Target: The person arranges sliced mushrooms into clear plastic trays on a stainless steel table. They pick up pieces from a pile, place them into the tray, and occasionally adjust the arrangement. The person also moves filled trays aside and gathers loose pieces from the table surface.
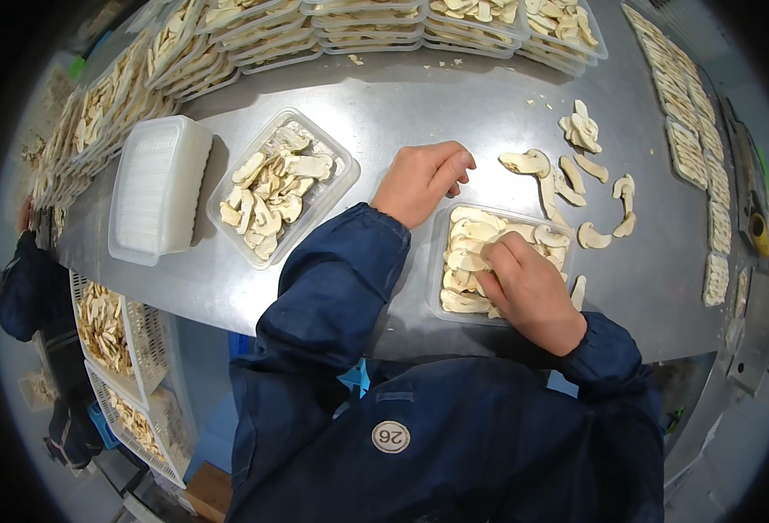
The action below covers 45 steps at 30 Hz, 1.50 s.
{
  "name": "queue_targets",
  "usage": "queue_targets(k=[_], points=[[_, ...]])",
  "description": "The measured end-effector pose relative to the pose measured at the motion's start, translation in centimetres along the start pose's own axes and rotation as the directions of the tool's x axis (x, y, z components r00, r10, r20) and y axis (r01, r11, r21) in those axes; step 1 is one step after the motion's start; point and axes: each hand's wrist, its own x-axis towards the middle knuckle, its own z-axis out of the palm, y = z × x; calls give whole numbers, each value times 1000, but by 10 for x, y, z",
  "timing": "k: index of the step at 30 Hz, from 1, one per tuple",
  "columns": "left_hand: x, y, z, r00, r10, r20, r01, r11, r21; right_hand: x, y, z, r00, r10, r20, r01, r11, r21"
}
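My right hand (pixel 533 291) reaches over a clear plastic tray (pixel 438 287) lined with sliced mushrooms (pixel 464 229). Its fingertips touch a pale slice (pixel 467 260) near the tray's middle; whether they pinch it is hidden. Above the steel table, beyond that tray's far left corner, my left hand (pixel 424 180) has its fingers curled in and the thumb against them, with nothing seen in it. Loose mushroom slices (pixel 546 186) lie right of this hand, one reaching over the tray's far rim. A second clear tray (pixel 332 196), left of my left forearm, contains a loose heap of slices (pixel 270 202).
A stack of nested plastic trays (pixel 159 189) stands at the left. Stacked filled trays (pixel 368 33) line the table's far edge. Rows of arranged slices (pixel 685 111) lie far right. White crates (pixel 146 340) of slices stand lower left, near another person's sleeve (pixel 18 294).
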Motion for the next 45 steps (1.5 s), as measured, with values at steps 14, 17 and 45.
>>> queue_targets(k=[14, 17, 45], points=[[0, 2, 3, 1000, -30, -6, 30, 999, -14, 9, 125, -67, 830, 397, -392, -463, 882, -87], [1, 1, 3, 1000, -23, -2, 23, 1000, -10, 19, 134, -63, 832, 450, -325, -491, 870, -51], [0, -1, 1, 1000, -12, 10, 12, 1000, -1, 75, 139, -65, 901, 426, -85, -366, 849, 381]])
